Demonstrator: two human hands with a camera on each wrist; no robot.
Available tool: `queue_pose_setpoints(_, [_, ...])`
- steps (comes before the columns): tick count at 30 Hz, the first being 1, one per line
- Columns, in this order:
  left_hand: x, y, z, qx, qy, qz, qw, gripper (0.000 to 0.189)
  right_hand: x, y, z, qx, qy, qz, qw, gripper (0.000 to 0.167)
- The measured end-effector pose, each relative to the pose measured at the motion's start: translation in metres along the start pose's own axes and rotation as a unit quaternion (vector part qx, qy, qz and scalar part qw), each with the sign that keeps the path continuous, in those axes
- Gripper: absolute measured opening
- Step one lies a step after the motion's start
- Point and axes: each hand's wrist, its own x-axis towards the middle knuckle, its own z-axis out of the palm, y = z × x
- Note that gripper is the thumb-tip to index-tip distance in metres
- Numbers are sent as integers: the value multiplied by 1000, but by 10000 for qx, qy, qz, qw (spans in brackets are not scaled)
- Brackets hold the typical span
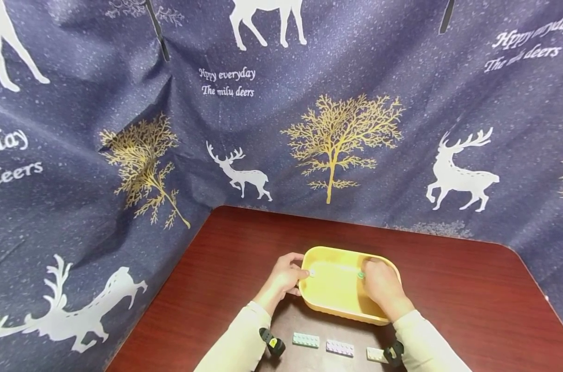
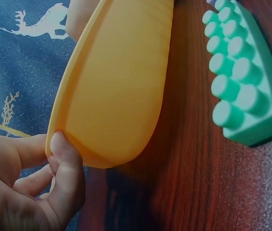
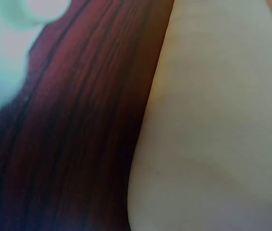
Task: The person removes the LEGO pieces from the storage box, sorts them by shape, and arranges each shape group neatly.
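Observation:
A shallow yellow plastic basket stands on the table between both hands. My left hand grips its left end, with the thumb over the rim, as the left wrist view shows of the basket and hand. Beside that thumb, inside the basket, is a tiny white piece. My right hand reaches into the basket's right side with bent fingers. A small green piece shows at its fingertips; whether they pinch it is hidden. A blurred pale surface fills much of the right wrist view.
Along the near side lie a mint green studded brick, a lilac brick and a cream brick partly behind the right wrist strap. A dark blue curtain with deer and trees hangs behind the reddish-brown table.

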Motion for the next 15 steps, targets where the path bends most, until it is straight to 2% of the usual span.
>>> queue_pose_setpoints(8, [-2, 1, 1, 87, 25, 77, 9999, 49, -2, -3, -3, 223, 574, -203, 9979, 30])
queue_pose_setpoints(11, [-1, 0, 1, 93, 35, 51, 9999, 49, -2, -3, -3, 229, 618, -139, 9977, 30])
queue_pose_setpoints(15, [-1, -1, 2, 94, 61, 29, 9999, 49, -2, -3, -4, 336, 471, 102, 9983, 21])
